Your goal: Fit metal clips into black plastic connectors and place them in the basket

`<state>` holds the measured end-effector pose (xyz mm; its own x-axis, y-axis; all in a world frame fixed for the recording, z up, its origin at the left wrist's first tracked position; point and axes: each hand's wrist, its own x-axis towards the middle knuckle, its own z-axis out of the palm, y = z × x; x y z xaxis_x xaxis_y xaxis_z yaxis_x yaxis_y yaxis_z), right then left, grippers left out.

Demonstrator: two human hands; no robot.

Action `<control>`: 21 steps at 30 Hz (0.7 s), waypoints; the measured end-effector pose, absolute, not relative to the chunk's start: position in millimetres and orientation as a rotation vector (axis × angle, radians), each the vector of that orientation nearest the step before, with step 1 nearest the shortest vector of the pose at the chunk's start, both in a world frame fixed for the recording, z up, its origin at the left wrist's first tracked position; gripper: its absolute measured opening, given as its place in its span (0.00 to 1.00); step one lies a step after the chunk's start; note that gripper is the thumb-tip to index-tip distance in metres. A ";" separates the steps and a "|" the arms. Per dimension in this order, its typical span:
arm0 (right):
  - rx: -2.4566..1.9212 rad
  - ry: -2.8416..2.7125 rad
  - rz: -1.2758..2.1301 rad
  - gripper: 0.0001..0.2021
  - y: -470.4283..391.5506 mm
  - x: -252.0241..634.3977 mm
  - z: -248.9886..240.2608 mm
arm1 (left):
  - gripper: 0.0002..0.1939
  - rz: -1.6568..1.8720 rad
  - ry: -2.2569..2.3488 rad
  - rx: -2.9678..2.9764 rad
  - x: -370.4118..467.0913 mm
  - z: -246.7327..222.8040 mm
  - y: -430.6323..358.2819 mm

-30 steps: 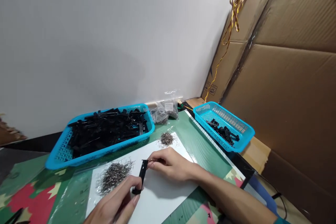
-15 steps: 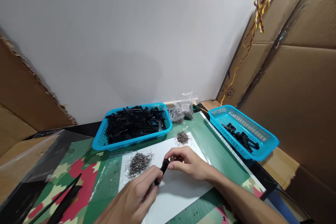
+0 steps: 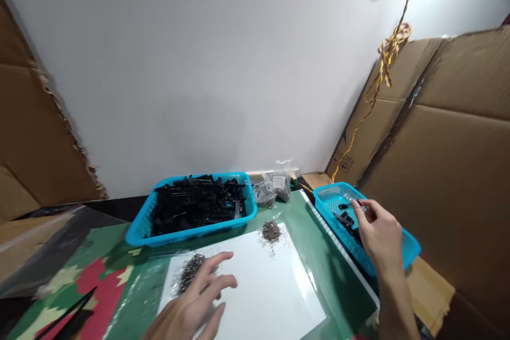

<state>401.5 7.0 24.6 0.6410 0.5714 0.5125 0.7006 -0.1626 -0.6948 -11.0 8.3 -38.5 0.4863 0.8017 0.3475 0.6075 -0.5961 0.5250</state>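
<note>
My left hand [image 3: 195, 303] hovers with fingers spread over the white sheet [image 3: 266, 287], holding nothing. Beside its fingers is a heap of small metal pieces [image 3: 190, 273], partly covered by the hand. A smaller metal pile [image 3: 271, 231] lies at the sheet's far edge. Over the right blue basket [image 3: 412, 249], my right hand [image 3: 380, 231] has thumb and fingers pinched on a small black part [image 3: 360, 203], mostly hidden by the fingers. Several black parts [image 3: 346, 219] lie below it in that basket.
A left blue basket [image 3: 191, 236] is heaped with black parts [image 3: 199, 204]. Clear bags of small pieces [image 3: 281, 186] stand beside it, against the white wall. Cardboard [image 3: 446, 170] closes off the right side. Long black pieces [image 3: 71, 313] lie at the front left.
My right hand has moved right from the sheet to over the right basket, with a black part. My left hand has let go of that part and spread its fingers. The view has tilted up.
</note>
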 end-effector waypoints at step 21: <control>-1.652 -1.662 0.064 0.21 -8.1 394.3 52.5 | 0.16 0.388 2.272 2.053 -49.0 74.8 95.1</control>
